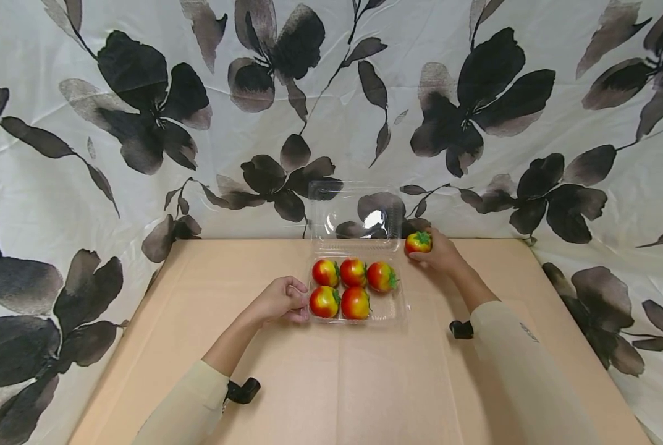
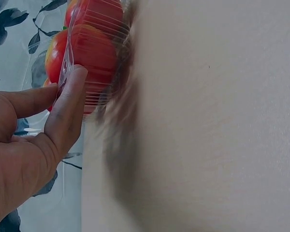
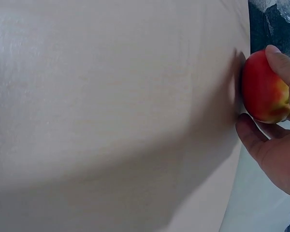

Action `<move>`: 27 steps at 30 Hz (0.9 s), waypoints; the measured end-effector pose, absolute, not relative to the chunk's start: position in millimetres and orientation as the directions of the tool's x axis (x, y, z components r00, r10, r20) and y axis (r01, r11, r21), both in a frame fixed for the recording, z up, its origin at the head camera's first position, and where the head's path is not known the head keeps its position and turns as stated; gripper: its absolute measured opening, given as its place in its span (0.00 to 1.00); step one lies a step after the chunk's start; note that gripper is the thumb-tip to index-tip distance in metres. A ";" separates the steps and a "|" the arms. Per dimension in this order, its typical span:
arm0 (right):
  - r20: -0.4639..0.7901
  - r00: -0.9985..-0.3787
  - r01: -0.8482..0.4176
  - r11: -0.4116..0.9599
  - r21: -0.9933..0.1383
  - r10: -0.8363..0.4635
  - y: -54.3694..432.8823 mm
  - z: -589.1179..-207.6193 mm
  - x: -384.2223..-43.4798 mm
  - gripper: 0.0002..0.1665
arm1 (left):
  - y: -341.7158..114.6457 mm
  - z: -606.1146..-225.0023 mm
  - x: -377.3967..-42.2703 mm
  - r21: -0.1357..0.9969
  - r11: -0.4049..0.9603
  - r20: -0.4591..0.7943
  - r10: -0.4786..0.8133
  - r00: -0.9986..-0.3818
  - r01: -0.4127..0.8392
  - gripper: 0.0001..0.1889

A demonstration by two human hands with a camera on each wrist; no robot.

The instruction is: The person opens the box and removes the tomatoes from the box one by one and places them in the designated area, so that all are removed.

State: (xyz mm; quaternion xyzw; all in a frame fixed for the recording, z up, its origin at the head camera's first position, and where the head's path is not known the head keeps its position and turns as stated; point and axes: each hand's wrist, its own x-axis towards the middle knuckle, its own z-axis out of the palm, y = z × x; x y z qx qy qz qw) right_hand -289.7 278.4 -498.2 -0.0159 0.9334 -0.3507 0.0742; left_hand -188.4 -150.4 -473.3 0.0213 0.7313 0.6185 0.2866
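Pale sleeves nearest, at the lower left and lower right of the frame, each with a small black device beside it. At centre, on the tan tabletop, a clear container with five red-and-yellow fruits inside: three in the upper row, two in the lower. Left hand at the container's left side, with thumb and forefinger pinched on the rim. Right hand above and right of the container, with thumb and fingers gripping a sixth fruit, near the right edge of the raised clear lid. For a clean placing, probably best to steady the rim lightly, given such thin-looking plastic. Bring the sixth fruit down and left in the frame, clear of the lid and of the rightmost fruit in the upper row. Aim for the bare corner at the container's lower right, set down gently, then loosen thumb and fingers without nudging neighbouring fruit.
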 end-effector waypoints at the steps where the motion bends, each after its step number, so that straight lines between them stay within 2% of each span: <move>1: -0.128 -0.989 0.024 0.753 -0.658 -0.080 279.0 -498.5 -289.5 0.56 | -150.1 -473.2 -188.4 0.917 0.233 -0.393 0.387 -0.834 -0.323 0.15; 11: -0.183 -0.979 0.057 0.748 -0.661 -0.087 284.1 -500.7 -285.9 0.57 | -150.4 -472.2 -187.0 0.915 0.236 -0.396 0.382 -0.835 -0.326 0.15; 18: -0.153 -0.983 0.024 0.761 -0.648 -0.100 286.8 -501.8 -284.8 0.51 | -149.5 -473.0 -187.5 0.917 0.235 -0.394 0.387 -0.834 -0.323 0.15; 27: -0.132 -0.988 0.026 0.757 -0.653 -0.080 283.8 -505.0 -286.9 0.53 | -149.2 -470.7 -186.7 0.916 0.238 -0.394 0.380 -0.837 -0.323 0.15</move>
